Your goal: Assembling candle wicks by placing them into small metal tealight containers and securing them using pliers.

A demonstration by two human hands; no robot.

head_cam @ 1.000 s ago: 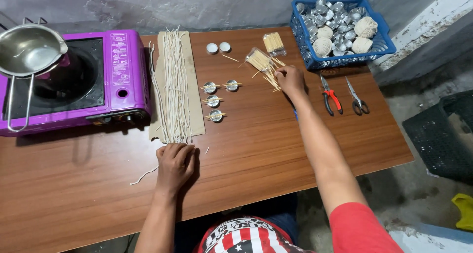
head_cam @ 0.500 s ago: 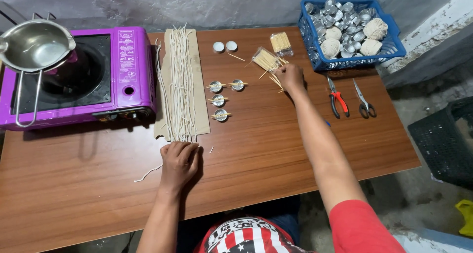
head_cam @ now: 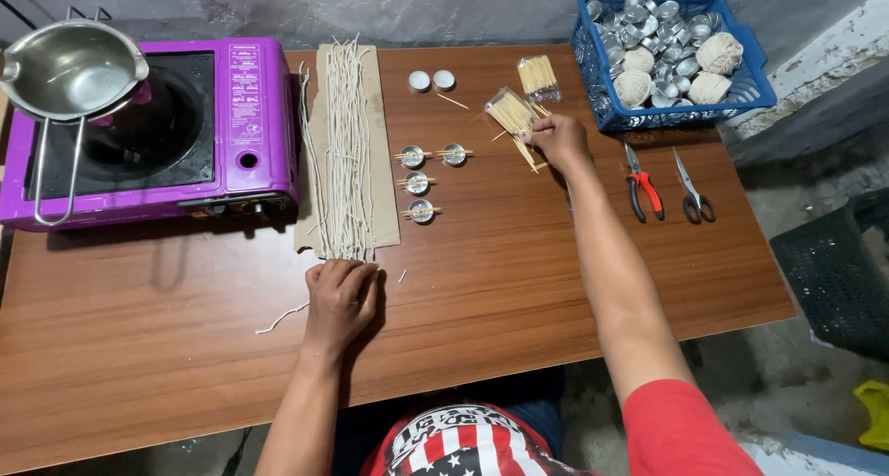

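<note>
A loose bundle of thin pale wooden sticks (head_cam: 512, 115) is seen right of centre in the upper part of the frame, lying on the brown wood-grain table (head_cam: 519, 281). It is touched at its lower right end by the right hand (head_cam: 558, 140), whose fingers are curled closed over a few sticks; exactly how many are pinched cannot be told. A second, shorter packet of the same sticks (head_cam: 538, 76) is placed just above it, near the blue plastic basket (head_cam: 755, 82) in the upper right corner, which is filled with small silver metal cups and three balls of pale string (head_cam: 634, 87).

Left of the bundle, four small round metal cups (head_cam: 421, 181) are set out at centre, each crossed by a pair of sticks. Two white round tealight discs (head_cam: 431, 80) are seen above them.

The left hand (head_cam: 340, 295) is laid at lower centre with fingers bent and closed on the near ends of long cream-coloured wicks (head_cam: 344, 143), which are spread lengthwise on a strip of brown cardboard (head_cam: 381, 161). A single stray wick lies just left of that hand.

At the upper left, a purple portable gas stove (head_cam: 245, 115) is stood with a steel double-boiler pot (head_cam: 69, 68) on its burner. Red-handled pliers (head_cam: 641, 184) and grey scissors (head_cam: 690, 187) are laid side by side right of the right forearm.
</note>
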